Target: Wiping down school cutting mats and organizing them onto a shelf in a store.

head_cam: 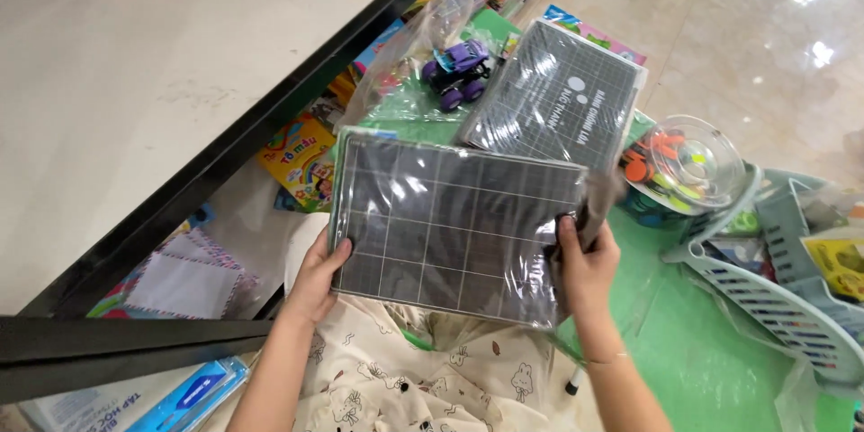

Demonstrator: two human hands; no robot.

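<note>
Nearest to the camera, the person is sitting with a cream patterned cloth [423, 387] over the lap, and both arms are reaching up toward the middle of the view. The left hand [317, 277] is closing on the left edge of a dark grid board [450, 229], thumb on the front and the other fingers hidden behind it. The right hand [585, 261] is clamping the right edge at about 3 o'clock, where the clear plastic wrapper is bunching up. The board is being held nearly flat in the air, above the lap, with its wrapper shining. The step in hand seems to be the handling of this wrapped board, perhaps checking it or working on the wrapper at the right edge; the next move is probably calling for a steady left hold while the right fingers are working the loose plastic. Just beyond, at 1 o'clock, a second dark board [553, 94] is lying on the green mat [702, 342]. A purple toy truck [459, 70] is resting at 12 o'clock, a clear round box [693, 162] at 2 o'clock, and a pale plastic basket [774, 297] at 3 o'clock. A white table [135, 81] is filling the far left.
</note>
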